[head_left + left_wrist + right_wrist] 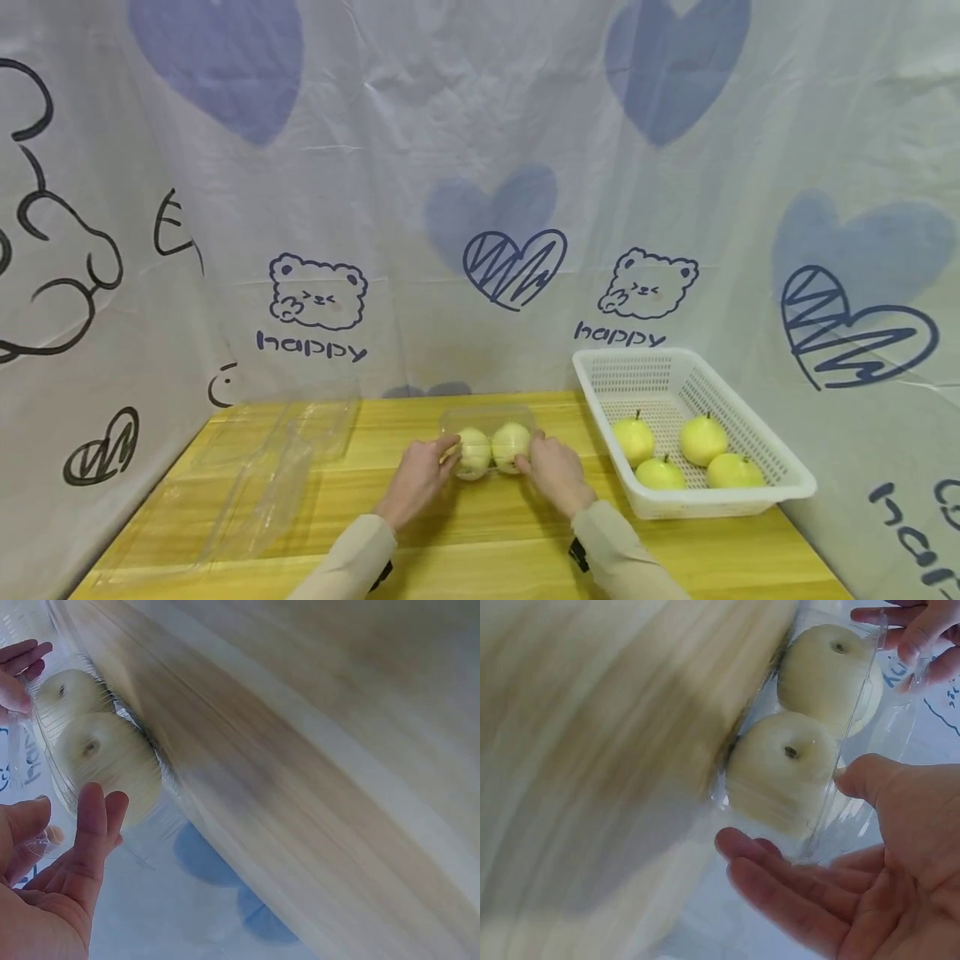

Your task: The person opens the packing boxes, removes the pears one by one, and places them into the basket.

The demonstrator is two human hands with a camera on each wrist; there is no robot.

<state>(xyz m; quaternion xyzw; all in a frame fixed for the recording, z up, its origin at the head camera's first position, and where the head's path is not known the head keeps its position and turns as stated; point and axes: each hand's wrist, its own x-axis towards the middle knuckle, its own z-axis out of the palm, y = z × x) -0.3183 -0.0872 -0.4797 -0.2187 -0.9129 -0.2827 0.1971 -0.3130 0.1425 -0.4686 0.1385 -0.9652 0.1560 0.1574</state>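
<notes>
Between the two hands, near the middle of the table, a clear plastic box (487, 412) contains two pale yellow pears, a left pear (473, 454) and a right pear (512, 447), side by side. My left hand (420, 479) holds the box's left end, fingers and thumb around its corner. At the opposite end, my right hand (557, 473) grips the box; the right wrist view shows the thumb on the front edge of the plastic (832, 796) and the fingers around the end. Clear plastic overlaps both pears in the wrist views.
A white perforated basket (716, 500) stands on the right with several yellow pears (703, 439) inside. More clear plastic boxes (258, 492) lie opened out along the left of the wooden table (480, 550). A printed white curtain (465, 350) hangs behind the table and at both sides.
</notes>
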